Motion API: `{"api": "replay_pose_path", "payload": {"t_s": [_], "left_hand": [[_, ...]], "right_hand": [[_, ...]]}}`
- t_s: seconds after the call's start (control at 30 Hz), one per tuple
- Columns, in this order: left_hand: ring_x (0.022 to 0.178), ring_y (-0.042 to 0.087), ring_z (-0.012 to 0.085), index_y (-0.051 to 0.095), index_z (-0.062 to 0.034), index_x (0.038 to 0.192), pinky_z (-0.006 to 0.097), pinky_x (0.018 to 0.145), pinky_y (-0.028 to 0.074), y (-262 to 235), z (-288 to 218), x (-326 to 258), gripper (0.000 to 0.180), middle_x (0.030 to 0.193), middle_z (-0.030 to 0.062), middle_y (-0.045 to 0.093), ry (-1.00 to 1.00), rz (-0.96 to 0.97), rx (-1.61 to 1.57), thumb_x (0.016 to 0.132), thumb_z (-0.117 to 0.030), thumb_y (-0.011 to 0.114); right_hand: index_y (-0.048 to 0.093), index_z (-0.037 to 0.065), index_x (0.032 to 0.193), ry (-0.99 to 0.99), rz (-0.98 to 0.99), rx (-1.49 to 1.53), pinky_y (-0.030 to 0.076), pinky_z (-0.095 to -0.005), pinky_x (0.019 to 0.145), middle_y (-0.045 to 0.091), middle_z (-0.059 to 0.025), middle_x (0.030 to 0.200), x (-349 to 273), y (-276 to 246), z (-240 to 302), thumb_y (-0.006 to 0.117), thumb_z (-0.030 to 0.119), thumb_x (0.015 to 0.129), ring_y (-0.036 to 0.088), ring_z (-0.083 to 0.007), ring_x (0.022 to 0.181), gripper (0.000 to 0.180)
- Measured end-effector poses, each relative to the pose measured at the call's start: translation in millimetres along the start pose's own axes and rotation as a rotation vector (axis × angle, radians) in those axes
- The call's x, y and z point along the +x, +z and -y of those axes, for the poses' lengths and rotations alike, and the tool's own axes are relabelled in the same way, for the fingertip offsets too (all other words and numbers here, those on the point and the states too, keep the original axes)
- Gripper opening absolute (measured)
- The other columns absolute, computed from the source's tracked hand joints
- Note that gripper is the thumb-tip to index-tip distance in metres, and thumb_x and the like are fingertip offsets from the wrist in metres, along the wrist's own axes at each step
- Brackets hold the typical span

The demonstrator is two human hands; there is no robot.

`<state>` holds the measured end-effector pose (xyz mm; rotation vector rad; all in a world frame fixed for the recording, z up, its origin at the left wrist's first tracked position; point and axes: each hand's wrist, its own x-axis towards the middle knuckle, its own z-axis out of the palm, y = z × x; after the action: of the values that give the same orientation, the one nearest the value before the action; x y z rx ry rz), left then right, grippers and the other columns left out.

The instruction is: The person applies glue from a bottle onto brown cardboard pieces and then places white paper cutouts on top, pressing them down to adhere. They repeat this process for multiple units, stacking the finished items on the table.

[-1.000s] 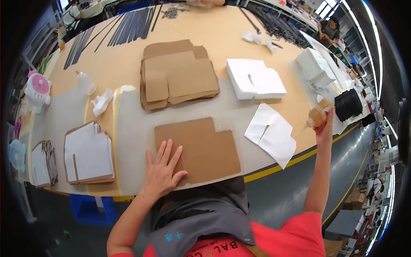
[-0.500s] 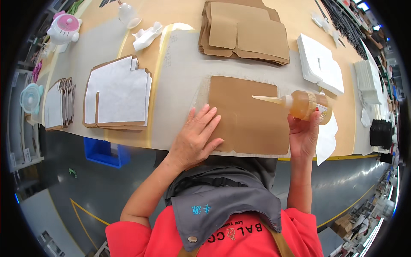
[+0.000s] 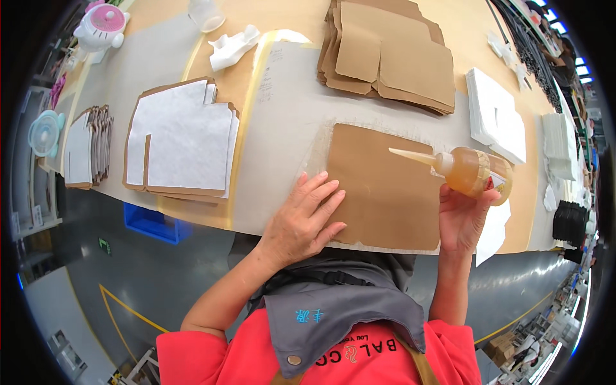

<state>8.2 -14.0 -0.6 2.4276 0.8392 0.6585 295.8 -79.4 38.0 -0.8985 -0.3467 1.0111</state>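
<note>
Your left hand lies open and flat on the lower-left corner of the brown cardboard panel, mid-frame on the worktop. Your right hand grips the amber glue bottle just right of it (held on its side), long nozzle pointing left over the panel's upper right part, clear of your left hand.

Long tan worktable, grey mat across near edge. On mat: brown cardboard blank. Beyond: stack of cardboard blanks, white-faced blanks, white sheet stack, white rag.
</note>
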Motion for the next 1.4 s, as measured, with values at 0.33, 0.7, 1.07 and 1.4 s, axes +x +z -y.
{"api": "replay_pose_path", "payload": {"t_s": [0.33, 0.7, 1.07, 1.4], "left_hand": [[0.132, 0.049, 0.0336, 0.063, -0.0025, 0.127, 0.053, 0.114, 0.036, -1.1, 0.8, 0.9, 0.054, 0.134, 0.0123, 0.056, -0.024, 0.010, -0.045, 0.080, -0.022, 0.080], [0.133, 0.048, 0.0341, 0.063, -0.0010, 0.126, 0.055, 0.114, 0.035, -1.2, 3.6, 0.0, 0.053, 0.134, 0.0136, 0.055, -0.028, 0.017, -0.087, 0.080, -0.023, 0.079], [0.134, 0.047, 0.0332, 0.063, -0.0010, 0.126, 0.054, 0.115, 0.035, -2.7, 3.1, 0.6, 0.053, 0.135, 0.0127, 0.055, -0.048, 0.032, -0.101, 0.080, -0.022, 0.079], [0.133, 0.048, 0.0343, 0.062, -0.0011, 0.127, 0.054, 0.115, 0.034, -2.2, 2.3, 1.2, 0.054, 0.134, 0.0133, 0.054, -0.050, 0.033, -0.094, 0.080, -0.021, 0.079]], "right_hand": [[0.031, 0.006, 0.148, -0.315, 0.051, -0.517, 0.049, -0.0450, 0.102, 0.047, -0.0150, 0.147, 4.6, 32.0, -28.2, 0.076, 0.063, 0.074, 0.054, -0.0287, 0.127, 0.104], [0.026, 0.008, 0.139, -0.765, 0.612, -1.166, 0.046, -0.0497, 0.105, 0.056, -0.0172, 0.133, 30.2, 21.3, -63.7, 0.079, 0.070, 0.060, 0.057, -0.0353, 0.124, 0.113], [0.025, 0.011, 0.138, -0.789, 0.609, -1.145, 0.046, -0.0504, 0.104, 0.056, -0.0193, 0.133, 33.8, 17.0, -67.1, 0.071, 0.077, 0.064, 0.059, -0.0363, 0.121, 0.109], [0.025, 0.007, 0.140, -0.817, 0.530, -1.277, 0.044, -0.0500, 0.106, 0.053, -0.0203, 0.137, 26.5, 5.3, -49.7, 0.063, 0.078, 0.071, 0.060, -0.0356, 0.121, 0.105]]}}
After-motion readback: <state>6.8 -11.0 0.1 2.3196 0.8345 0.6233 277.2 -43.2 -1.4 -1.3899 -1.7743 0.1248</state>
